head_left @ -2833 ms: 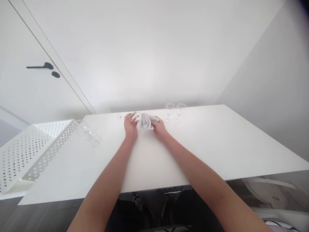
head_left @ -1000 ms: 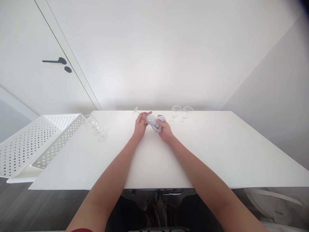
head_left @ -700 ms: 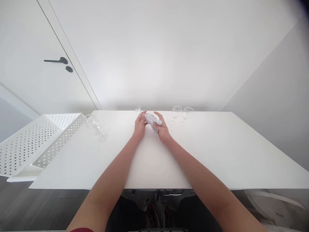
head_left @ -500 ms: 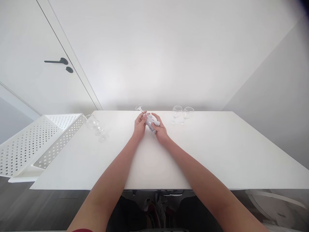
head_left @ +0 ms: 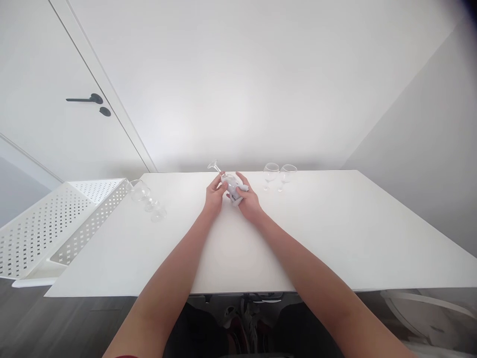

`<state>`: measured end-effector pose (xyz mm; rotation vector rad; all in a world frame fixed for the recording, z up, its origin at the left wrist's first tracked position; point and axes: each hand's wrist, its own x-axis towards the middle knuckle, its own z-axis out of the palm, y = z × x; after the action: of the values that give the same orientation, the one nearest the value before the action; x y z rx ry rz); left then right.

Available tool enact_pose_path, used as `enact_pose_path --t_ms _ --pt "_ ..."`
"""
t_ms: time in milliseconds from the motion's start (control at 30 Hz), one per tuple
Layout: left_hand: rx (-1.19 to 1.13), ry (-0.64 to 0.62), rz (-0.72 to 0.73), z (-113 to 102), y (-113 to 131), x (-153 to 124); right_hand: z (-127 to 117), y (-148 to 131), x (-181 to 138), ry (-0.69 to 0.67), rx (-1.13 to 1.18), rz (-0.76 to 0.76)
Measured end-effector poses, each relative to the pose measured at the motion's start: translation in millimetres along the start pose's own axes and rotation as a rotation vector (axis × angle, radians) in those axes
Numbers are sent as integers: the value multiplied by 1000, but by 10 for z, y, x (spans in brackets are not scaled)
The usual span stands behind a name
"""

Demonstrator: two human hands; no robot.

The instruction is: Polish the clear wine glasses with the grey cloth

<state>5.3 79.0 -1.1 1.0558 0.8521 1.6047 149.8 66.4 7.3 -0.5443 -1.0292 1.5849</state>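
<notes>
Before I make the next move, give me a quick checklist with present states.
1. Left hand on the held glass: ok, gripping near the stem end of the bowl.
2. Right hand holding the grey cloth: ok.
3. Held glass upright: not ok, tilted with its foot raised.
4. Inner right-side glass and outer right-side glass upright, away from the hands: ok.
5. Number of pieces in the left-side glassware: cannot tell, outlines overlap.

Head view, looking forward, down over table (head_left: 335, 223)
</notes>
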Motion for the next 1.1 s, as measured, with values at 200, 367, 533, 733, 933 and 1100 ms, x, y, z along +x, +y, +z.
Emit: enact_pose_path --t_ms 200,367,533,733,933,1100 --pt "-28 -102 -49 37 56 -27 -67 -34 18 38 49 3" --pt "24 -39 -64 9 28 -26 78 5 -23 -13 -219 -133" --pt "-26 -45 -57 8 22 4 -11 17 28 39 136 30" --pt "-82 -99 -97 50 53 -26 4 -32 -7 36 -107 -56" --pt "-44 -17 -103 34 72 -31 101 12 -34 -32 -27 12" --pt "-171 -132 -176 21 82 3 -22 45 23 -39 229 111"
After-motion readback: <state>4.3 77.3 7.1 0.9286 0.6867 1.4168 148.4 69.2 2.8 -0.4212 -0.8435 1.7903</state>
